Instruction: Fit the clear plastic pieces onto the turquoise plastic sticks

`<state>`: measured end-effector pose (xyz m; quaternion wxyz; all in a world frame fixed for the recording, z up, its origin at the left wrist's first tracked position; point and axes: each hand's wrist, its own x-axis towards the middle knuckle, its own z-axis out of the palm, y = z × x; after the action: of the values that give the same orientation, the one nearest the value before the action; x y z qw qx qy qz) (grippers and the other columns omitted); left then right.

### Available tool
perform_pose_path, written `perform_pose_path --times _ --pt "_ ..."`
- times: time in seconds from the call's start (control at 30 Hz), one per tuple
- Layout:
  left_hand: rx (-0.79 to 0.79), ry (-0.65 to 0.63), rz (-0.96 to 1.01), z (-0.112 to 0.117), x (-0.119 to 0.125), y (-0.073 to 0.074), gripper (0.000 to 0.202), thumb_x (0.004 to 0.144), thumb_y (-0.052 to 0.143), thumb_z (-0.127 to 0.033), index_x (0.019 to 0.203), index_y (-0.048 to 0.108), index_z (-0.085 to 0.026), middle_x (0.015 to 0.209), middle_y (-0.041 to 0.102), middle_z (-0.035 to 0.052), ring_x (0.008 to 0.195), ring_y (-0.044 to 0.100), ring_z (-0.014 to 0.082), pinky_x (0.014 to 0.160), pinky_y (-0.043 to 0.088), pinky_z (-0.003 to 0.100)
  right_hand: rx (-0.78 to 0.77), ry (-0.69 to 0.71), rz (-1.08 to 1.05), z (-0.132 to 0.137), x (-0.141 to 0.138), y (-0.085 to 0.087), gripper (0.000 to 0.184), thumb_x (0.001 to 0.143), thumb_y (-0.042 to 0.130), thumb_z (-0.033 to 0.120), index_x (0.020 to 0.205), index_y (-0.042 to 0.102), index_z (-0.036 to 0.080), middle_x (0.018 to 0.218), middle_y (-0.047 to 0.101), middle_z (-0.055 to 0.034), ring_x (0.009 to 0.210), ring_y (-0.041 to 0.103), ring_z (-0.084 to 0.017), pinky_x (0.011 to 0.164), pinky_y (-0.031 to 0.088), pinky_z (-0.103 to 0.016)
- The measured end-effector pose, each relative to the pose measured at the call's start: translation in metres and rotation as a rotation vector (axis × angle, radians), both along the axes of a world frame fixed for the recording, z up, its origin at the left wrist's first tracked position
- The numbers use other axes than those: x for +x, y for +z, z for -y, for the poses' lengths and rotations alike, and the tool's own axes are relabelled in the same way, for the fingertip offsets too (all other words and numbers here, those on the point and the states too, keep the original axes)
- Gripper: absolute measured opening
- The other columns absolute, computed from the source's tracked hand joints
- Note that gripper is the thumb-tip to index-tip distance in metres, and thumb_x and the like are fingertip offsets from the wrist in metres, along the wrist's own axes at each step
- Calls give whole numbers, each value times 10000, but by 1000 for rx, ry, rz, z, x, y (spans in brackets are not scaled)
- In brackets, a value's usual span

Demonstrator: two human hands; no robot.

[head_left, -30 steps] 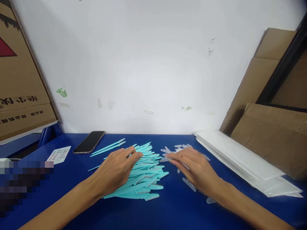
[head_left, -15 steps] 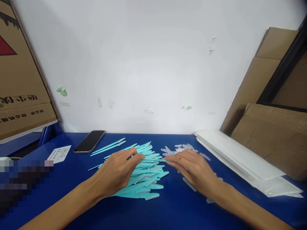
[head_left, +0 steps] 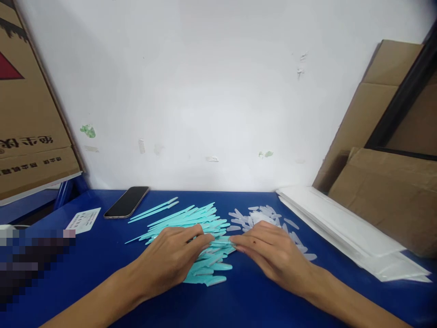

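Pinched between the thumb and fingers of my left hand [head_left: 175, 255] is a teal eyebrow razor [head_left: 221, 240], its blade end pointing right. My right hand [head_left: 269, 249] has its thumb and forefinger closed at that end, on what looks like a clear blade cap, mostly hidden by the fingertips. Under and behind my left hand lies a pile of teal eyebrow razors [head_left: 205, 219], blade ends mostly to the right. Loose translucent caps [head_left: 261, 215] are scattered behind and beside my right hand. Two razors [head_left: 154, 210] lie apart at the back left.
A phone [head_left: 127, 202] and a printed card [head_left: 83, 220] lie on the blue table [head_left: 218, 305] at left. White sheets or bags [head_left: 341, 232] are stacked at right. Cardboard boxes [head_left: 37, 105] flank the left side, with folded cardboard [head_left: 389, 200] on the right. A white wall closes the back.
Both hands have moved slightly nearer to me and closer together, with the razor between them. More of the loose caps now show behind my right hand.
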<state>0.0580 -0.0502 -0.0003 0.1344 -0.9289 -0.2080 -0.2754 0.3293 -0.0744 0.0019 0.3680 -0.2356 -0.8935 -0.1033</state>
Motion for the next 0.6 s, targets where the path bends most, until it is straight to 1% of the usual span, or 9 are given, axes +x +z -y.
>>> perform_pose_path --times 0.07,0.13,0.17,0.23,0.33,0.4,0.43,0.5,0.6 --pt "41 16 -16 -2 1 2 265 968 450 -46 1164 552 -192 795 624 0 619 534 157 550 357 283 -23 -64 23 0 1 0 267 1006 572 162 1268 600 205 969 764 -43 782 689 -178 728 504 -330" --pt "88 50 -11 -8 -1 6 250 973 434 -44 1126 579 -180 798 656 12 660 577 166 605 390 294 -57 -166 23 0 3 2 368 1012 570 205 1376 530 236 1098 745 -58 891 700 -201 791 512 -349" --pt "107 80 -11 -13 -4 8 253 977 421 -45 1111 591 -175 817 678 23 698 603 175 648 409 307 -72 -212 13 1 4 3 413 1013 567 221 1419 491 247 1145 730 -67 939 696 -212 813 512 -356" --pt "110 192 -28 -25 -17 14 265 988 400 -63 1090 619 -172 851 708 43 760 636 199 732 426 345 -94 -269 -26 1 7 6 436 1017 551 232 1443 461 251 1146 717 -76 970 687 -222 821 513 -358" --pt "55 465 -133 -48 -45 24 260 1028 409 -222 1029 667 -188 869 729 73 807 665 251 745 429 373 -134 -294 -74 -1 11 9 332 1019 532 234 1351 528 241 1054 711 -67 921 682 -214 796 510 -339" --pt "-54 662 -257 -61 -64 30 297 1028 394 -278 1006 679 -200 846 726 91 818 678 289 710 423 370 -161 -295 -86 -3 11 9 200 1013 551 262 1208 586 231 1000 700 -53 845 672 -199 765 500 -326" --pt "-123 734 -304 -67 -72 31 315 1024 379 -280 965 680 -208 829 723 93 798 683 293 670 412 355 -172 -291 -83 -4 11 9 130 1010 560 278 1123 599 227 968 693 -43 797 661 -189 739 491 -318" --pt "-179 777 -330 -74 -84 31 305 997 396 -252 885 676 -213 785 717 90 743 689 290 607 384 330 -187 -285 -67 -5 9 7 76 1008 561 290 995 591 222 907 677 -25 708 628 -168 683 467 -304" --pt "-226 774 -336 -79 -91 27 266 956 447 -237 804 664 -215 765 711 82 726 693 278 578 371 308 -186 -289 -37 -5 8 5 87 1009 534 256 942 575 217 862 660 -18 651 596 -153 634 436 -292"
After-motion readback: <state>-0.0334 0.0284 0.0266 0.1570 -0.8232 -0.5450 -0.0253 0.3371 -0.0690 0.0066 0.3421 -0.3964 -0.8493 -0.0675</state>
